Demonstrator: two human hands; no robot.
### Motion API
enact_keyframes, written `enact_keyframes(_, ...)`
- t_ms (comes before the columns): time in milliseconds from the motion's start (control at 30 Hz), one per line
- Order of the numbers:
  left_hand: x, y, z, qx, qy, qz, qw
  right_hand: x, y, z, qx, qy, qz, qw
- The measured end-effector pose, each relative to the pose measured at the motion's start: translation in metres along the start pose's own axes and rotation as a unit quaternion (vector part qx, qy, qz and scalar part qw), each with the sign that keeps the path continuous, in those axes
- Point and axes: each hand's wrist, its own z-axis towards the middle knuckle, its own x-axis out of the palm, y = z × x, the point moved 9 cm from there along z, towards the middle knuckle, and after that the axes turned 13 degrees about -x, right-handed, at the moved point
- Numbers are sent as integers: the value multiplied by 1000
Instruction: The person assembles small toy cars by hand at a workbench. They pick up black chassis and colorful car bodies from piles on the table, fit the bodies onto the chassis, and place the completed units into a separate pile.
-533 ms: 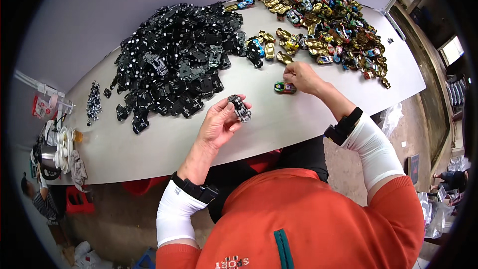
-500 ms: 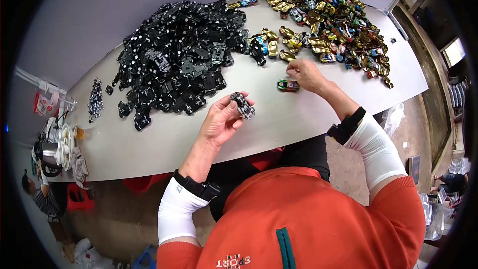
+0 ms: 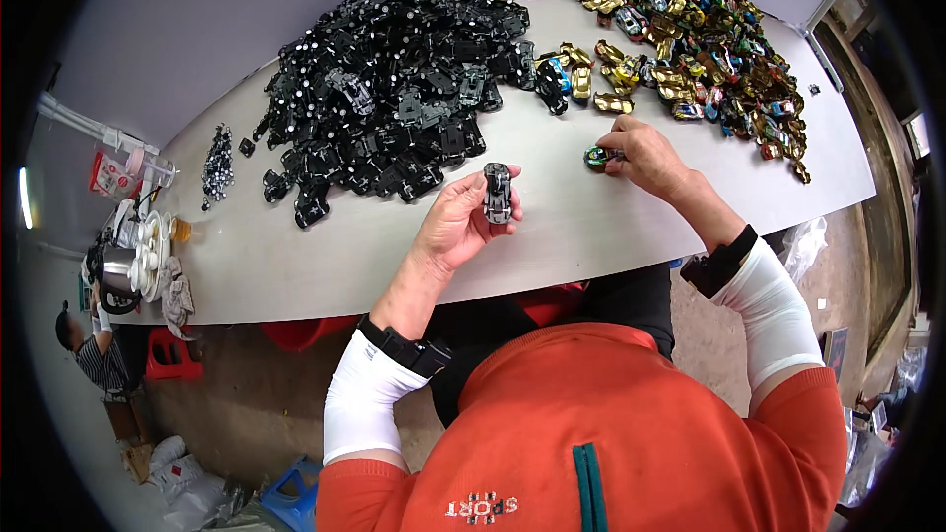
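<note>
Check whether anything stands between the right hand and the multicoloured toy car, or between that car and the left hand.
Nothing visible does: the right hand touches the multicoloured toy car, and only tabletop shows between that car and the left hand, which holds a dark car base. The dark pile lies off to the left.

Heaped black plastic toy-car bases [image 3: 389,89] lie between silvery pieces [image 3: 218,166], apparently round, left, and gold-and-multicoloured toy-car bodies [image 3: 724,59], right, on a pale table [image 3: 379,256].
</note>
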Motion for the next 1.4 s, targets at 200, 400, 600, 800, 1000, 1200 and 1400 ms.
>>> enact_keyframes(200,-12,17,8,-92,-43,38,994,18,60,15,58,44,370,926)
enact_keyframes(400,-20,16,9,-69,-105,17,992,41,75,19,42,55,388,919)
enact_keyframes(600,-1,-20,-13,170,-109,11,979,61,66,20,149,-53,586,795)
enact_keyframes(800,-2,-39,-23,231,-81,-11,969,47,84,28,119,-107,607,779)
enact_keyframes(1000,-3,-41,-26,219,-80,32,972,16,97,36,-12,-150,462,874)
enact_keyframes(1200,2,-43,-25,214,-80,66,971,11,106,37,-27,-159,420,893)
enact_keyframes(1400,11,-44,-23,204,-77,86,972,4,108,36,-42,-165,375,911)
